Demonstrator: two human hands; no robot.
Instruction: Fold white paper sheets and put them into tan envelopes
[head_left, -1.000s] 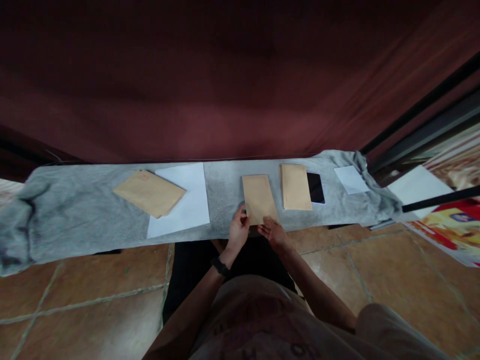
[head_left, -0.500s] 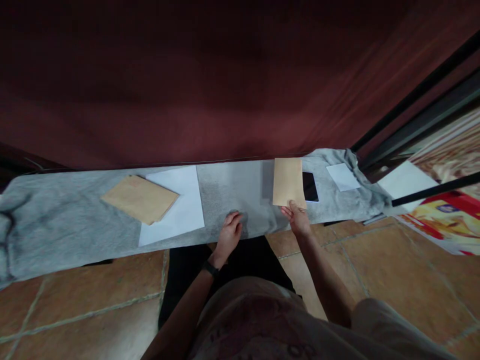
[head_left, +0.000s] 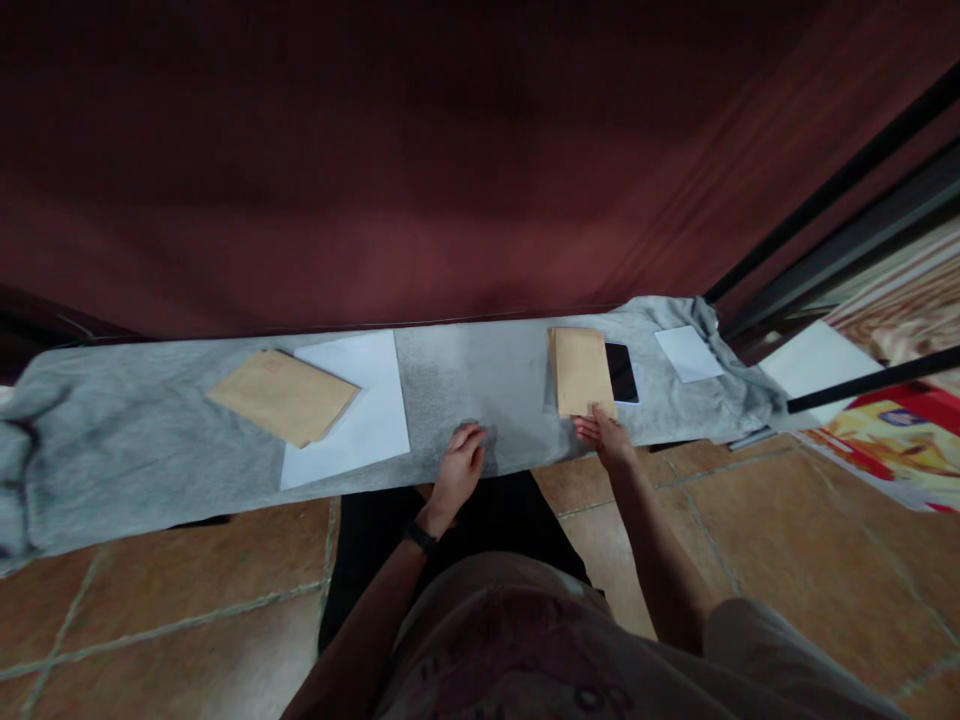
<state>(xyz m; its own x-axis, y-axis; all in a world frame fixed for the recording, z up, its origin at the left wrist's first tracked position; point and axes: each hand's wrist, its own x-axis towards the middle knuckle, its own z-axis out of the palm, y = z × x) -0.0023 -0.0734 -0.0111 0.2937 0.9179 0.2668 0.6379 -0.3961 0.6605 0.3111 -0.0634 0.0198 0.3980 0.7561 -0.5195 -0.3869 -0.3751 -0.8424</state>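
My right hand (head_left: 606,437) pinches the near edge of a brown paper envelope (head_left: 585,372), thumb on top. This envelope lies over at least one more brown envelope, whose edge shows on its left. A dark-screened phone (head_left: 621,373) is close by on the right, partly covered by the envelope's side. My left hand (head_left: 461,463) rests at the near edge of the grey cloth (head_left: 480,370), fingers curled together with nothing visible in them. Farther left, a stack of brown envelopes (head_left: 283,395) lies tilted across white paper sheets (head_left: 375,420).
A small white paper (head_left: 688,353) lies at the right end of the cloth-covered narrow surface. A dark red panel (head_left: 450,260) rises directly behind. At the right are a black bar (head_left: 870,382) and a red and yellow printed package (head_left: 892,430). Below is a tiled floor (head_left: 202,580).
My right hand has moved slightly right and toward me, bringing the brown envelope down onto the pile next to the phone. My left hand has stayed in place.
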